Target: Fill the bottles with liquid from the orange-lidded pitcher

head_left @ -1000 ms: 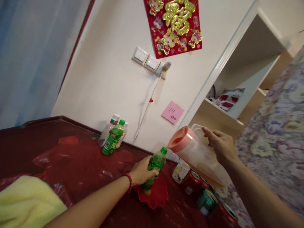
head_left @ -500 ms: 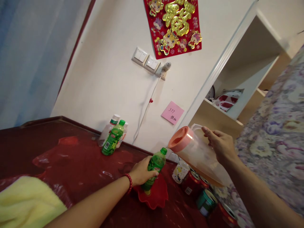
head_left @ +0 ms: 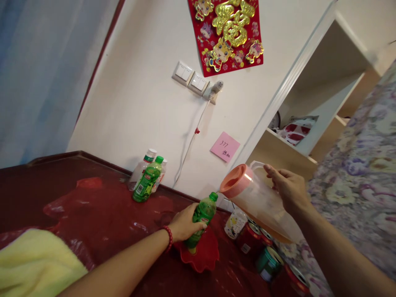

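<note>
My left hand (head_left: pixel 185 224), with red beads at the wrist, wraps round a green plastic bottle (head_left: pixel 205 211). The bottle stands in a red scalloped dish (head_left: pixel 204 251). My right hand (head_left: pixel 289 187) grips the handle of a translucent pitcher (head_left: pixel 262 202) with a pink lid (head_left: pixel 236 181). The pitcher is tilted to the left, its lid edge close to the bottle's mouth. Amber-looking liquid lies along the pitcher's lower side. Whether a stream runs between lid and bottle is too small to make out clearly.
Several drink cans, among them a green one (head_left: pixel 269 263), line the table's right side. Another green bottle (head_left: pixel 147 180) stands with other bottles against the wall. A yellow cloth (head_left: pixel 40 264) lies at the front left. A white cable (head_left: pixel 188 148) hangs from the wall socket.
The pitcher and my right hand have shifted very slightly to the right. The bottle and my left hand are practically where they were.
</note>
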A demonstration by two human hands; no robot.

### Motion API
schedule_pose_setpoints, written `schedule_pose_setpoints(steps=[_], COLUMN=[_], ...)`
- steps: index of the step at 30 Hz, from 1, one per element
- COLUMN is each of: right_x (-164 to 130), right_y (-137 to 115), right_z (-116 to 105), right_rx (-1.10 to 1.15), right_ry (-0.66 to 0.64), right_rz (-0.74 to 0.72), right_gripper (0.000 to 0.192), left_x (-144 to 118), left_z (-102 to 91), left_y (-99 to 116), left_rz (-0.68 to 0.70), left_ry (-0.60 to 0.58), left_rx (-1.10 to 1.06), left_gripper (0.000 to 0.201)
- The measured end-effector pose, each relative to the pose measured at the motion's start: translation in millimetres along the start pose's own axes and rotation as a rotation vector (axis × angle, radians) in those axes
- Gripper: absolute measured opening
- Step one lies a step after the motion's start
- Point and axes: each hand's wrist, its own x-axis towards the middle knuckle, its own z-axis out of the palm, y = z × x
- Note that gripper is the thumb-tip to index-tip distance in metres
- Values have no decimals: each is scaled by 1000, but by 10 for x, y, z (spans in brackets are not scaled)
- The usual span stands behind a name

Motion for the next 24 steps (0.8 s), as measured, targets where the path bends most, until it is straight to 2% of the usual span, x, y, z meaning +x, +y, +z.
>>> schedule_pose_setpoints(steps=[24], right_x=[26], right_y=[-39], right_z=[-24], right_rx=[2], right_ry=[15], right_rz=[-11], right_gripper=[60], left_x=[4], left_z=[-9], left_y=[14], left_rz=[4], left_ry=[-11], left_rx=[5], left_gripper=[57])
